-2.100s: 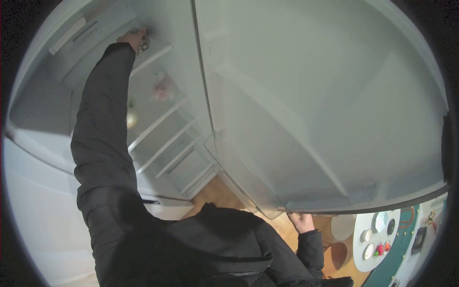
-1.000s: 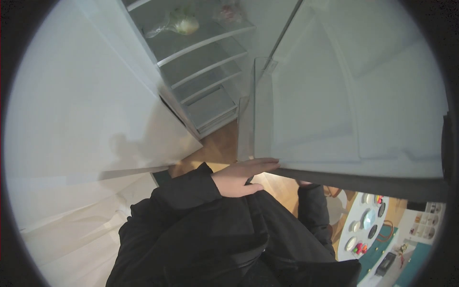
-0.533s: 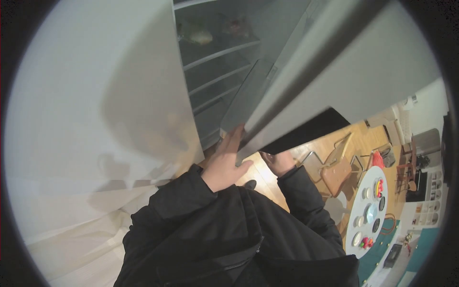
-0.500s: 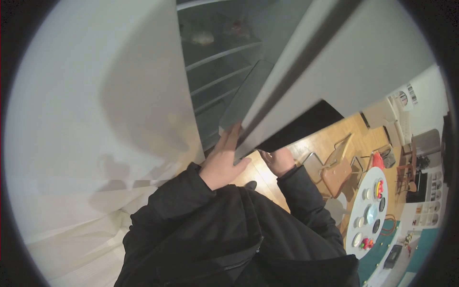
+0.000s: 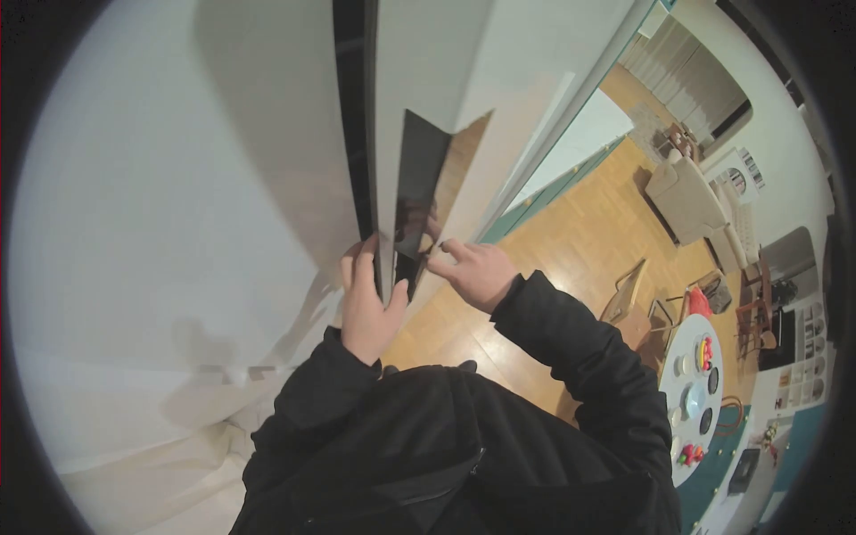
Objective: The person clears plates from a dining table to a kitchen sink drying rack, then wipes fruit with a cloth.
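Wooden floor point(image 5: 557, 245) stretches out beyond the right hand point(image 5: 481, 275). Ahead of both hands, the white door point(image 5: 522, 98) is slightly ajar. The left hand point(image 5: 367, 299), spread partly open, touches its edge; the right, half curled, meets the dark panel point(image 5: 419, 165), its grip unclear.

at right hand point(image 5: 481, 272): dark strip point(image 5: 420, 178), glossy, mirror-like. around strip: white door point(image 5: 526, 89), smooth, slight sheen. beside left hand point(image 5: 367, 308), on side away from right hand: white panel point(image 5: 160, 214), smooth, matt; below panel, pale cloth point(image 5: 169, 477), creased. below both hands: black jacket point(image 5: 383, 437), matt cloth, softly wrinkled. beneath right hand: wood floor point(image 5: 464, 334), smooth, shiny. beyond right sleeve: white table point(image 5: 679, 342), smooth.
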Demonstrator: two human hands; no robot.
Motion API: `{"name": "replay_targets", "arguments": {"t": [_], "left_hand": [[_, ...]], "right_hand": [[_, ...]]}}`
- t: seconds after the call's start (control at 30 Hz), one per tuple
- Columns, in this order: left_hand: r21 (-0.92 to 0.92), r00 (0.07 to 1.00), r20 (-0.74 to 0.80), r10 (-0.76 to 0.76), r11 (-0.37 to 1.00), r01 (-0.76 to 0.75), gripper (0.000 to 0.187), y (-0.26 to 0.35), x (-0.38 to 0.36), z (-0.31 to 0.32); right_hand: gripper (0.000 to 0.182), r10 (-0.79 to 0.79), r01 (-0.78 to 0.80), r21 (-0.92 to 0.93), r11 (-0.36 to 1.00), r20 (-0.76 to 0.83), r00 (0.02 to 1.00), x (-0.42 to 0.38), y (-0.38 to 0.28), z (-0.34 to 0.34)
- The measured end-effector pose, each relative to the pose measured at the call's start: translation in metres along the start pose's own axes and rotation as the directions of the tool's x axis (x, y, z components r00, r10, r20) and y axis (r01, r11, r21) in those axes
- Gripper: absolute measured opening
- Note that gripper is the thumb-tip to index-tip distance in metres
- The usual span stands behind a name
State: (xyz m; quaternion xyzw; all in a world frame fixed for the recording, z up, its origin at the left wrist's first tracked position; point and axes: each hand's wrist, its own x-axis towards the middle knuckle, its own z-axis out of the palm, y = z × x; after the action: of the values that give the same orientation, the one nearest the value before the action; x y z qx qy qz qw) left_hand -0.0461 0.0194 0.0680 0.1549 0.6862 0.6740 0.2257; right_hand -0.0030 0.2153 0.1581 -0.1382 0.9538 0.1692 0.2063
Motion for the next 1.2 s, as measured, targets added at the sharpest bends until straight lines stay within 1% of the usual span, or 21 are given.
{"name": "replay_targets", "arguments": {"t": [0.1,0.2,0.3,0.37,0.5,0.6,0.67,0.7,0.77,0.8,0.83,0.9,0.97,1.0,1.03,1.07,1.1,1.2], "left_hand": [[-0.12,0.991,-0.118,0.06,0.99,-0.074,0.056,-0.016,-0.014,0.006],[-0.19,0.993,-0.108,0.037,0.98,-0.057,0.051,-0.026,-0.017,0.01],[-0.175,0.995,-0.103,0.016,0.984,-0.034,0.05,-0.04,-0.022,0.003],[-0.174,0.996,-0.087,-0.031,0.985,0.015,0.046,-0.042,-0.026,-0.003],[-0.19,0.996,-0.066,-0.061,0.981,0.047,0.043,-0.058,-0.031,-0.006],[-0.176,0.992,-0.027,-0.122,0.978,0.115,0.038,-0.066,-0.035,-0.004],[-0.101,0.964,0.121,-0.236,0.963,0.249,0.033,-0.062,-0.03,-0.008],[-0.073,0.951,0.168,-0.258,0.959,0.273,0.032,-0.058,-0.028,-0.007],[-0.023,0.914,0.274,-0.301,0.948,0.319,0.032,-0.046,-0.021,0.003],[-0.003,0.9,0.312,-0.305,0.947,0.322,0.032,-0.041,-0.016,0.014],[-0.013,0.89,0.378,-0.254,0.96,0.279,0.032,-0.04,-0.003,0.027],[-0.039,0.879,0.439,-0.187,0.973,0.227,0.032,-0.043,0.009,0.046],[-0.051,0.844,0.51,-0.168,0.973,0.225,0.035,-0.042,0.015,0.06],[-0.051,0.827,0.542,-0.153,0.976,0.214,0.036,-0.039,0.02,0.074],[-0.024,0.792,0.592,-0.149,0.979,0.202,0.037,-0.034,0.031,0.091],[-0.005,0.766,0.623,-0.156,0.979,0.203,0.039,-0.029,0.036,0.109],[0.007,0.751,0.643,-0.154,0.981,0.195,0.04,-0.024,0.043,0.122],[0.108,0.634,0.748,-0.196,0.979,0.176,0.045,-0.005,0.067,0.15]], "right_hand": [[0.049,0.009,-0.006,-0.042,0.999,0.065,0.998,0.021,-0.004,-0.001],[0.044,0.08,-0.06,-0.117,0.991,0.172,0.982,0.049,-0.003,-0.007],[0.039,0.089,-0.072,-0.168,0.983,0.095,0.992,0.075,-0.012,0.002],[0.034,0.094,-0.072,-0.172,0.982,0.125,0.988,0.087,-0.015,0.001],[0.029,0.114,-0.093,-0.148,0.985,0.144,0.983,0.095,-0.009,0.003],[0.029,0.126,-0.105,-0.104,0.989,0.224,0.966,0.105,-0.009,0.002],[0.032,0.093,-0.087,-0.046,0.995,0.153,0.984,0.101,-0.007,0.009],[0.033,0.101,-0.098,-0.031,0.995,0.134,0.986,0.097,-0.006,0.013],[0.046,-0.072,0.072,0.004,0.997,0.104,0.992,0.083,0.005,0.023],[0.05,-0.099,0.098,0.012,0.995,0.094,0.991,0.071,0.016,0.028],[0.05,-0.062,0.054,0.062,0.997,0.135,0.989,0.052,0.031,0.033],[0.051,-0.048,0.024,0.134,0.991,0.182,0.982,0.023,0.05,0.049],[0.044,0.097,-0.233,0.309,0.922,0.398,0.912,-0.021,0.07,0.075],[0.042,0.142,-0.318,0.343,0.884,0.45,0.882,-0.053,0.085,0.094],[0.044,0.256,-0.483,0.333,0.81,0.54,0.802,-0.091,0.106,0.118],[0.046,0.332,-0.615,0.307,0.726,0.627,0.705,-0.127,0.127,0.143],[0.047,0.371,-0.681,0.29,0.673,0.664,0.649,-0.158,0.139,0.16],[0.049,0.423,-0.83,0.1,0.548,0.823,0.378,-0.233,0.144,0.185]]}}
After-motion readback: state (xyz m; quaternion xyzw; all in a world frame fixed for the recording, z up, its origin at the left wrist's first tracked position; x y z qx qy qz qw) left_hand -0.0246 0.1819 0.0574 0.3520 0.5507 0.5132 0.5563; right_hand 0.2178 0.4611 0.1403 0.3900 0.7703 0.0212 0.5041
